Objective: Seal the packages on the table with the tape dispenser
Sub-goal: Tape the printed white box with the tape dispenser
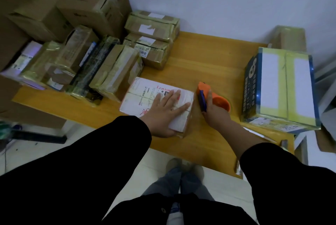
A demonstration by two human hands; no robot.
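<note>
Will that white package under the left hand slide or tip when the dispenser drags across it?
Tipping seems unlikely: the white package lies flat and low on the table. It could slide on the smooth wood, though the left hand pressing flat on top should hold it. Its square edges suggest it would stay stiff against the dispenser.

The left hand [164, 111] lies flat on a white box [145, 97]. The right hand [215, 113] holds the orange tape dispenser [216, 97] on the bench [209, 61].

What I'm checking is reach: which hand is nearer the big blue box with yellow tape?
Right. The right hand, holding the orange tape dispenser, is just left of the blue box, apart from it. The left hand lies flat on the white package, farther left.
</note>
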